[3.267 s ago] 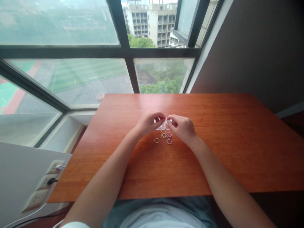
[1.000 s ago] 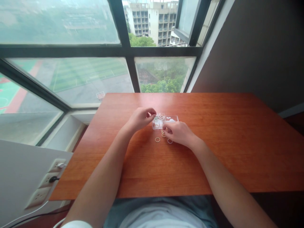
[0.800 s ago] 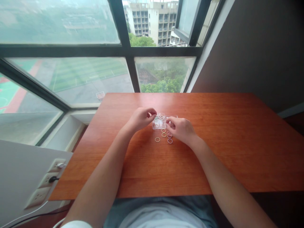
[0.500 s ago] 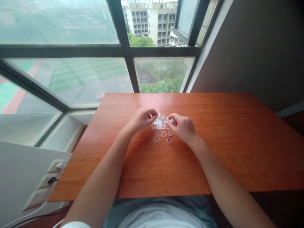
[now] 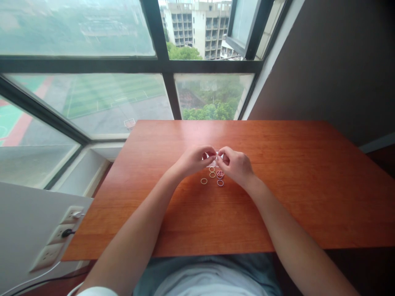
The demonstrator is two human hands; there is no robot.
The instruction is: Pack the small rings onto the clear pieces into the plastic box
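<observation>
My left hand [image 5: 197, 159] and my right hand [image 5: 236, 163] meet fingertip to fingertip over a small clear plastic box [image 5: 212, 164]. Both are closed in a pinch; what lies between the fingers is too small to make out. The hands cover most of the box, so its contents are hidden. Just in front of it lie several thin ring-shaped bands: yellow bands [image 5: 212, 174], with a single yellow band [image 5: 204, 181] off to the left, and a cluster of pink bands [image 5: 220, 174]. A lighter pink band [image 5: 220, 183] rests nearest me.
The wooden table [image 5: 296, 185] reaches out to both sides and ends close to my body. Behind it stands a large window with a dark frame [image 5: 173, 98]. Wall sockets [image 5: 55, 236] with plugs and cables are low on the left.
My left hand has moved right across the box to meet my right hand, now hiding much of it. The right hand and the bands have hardly moved.
</observation>
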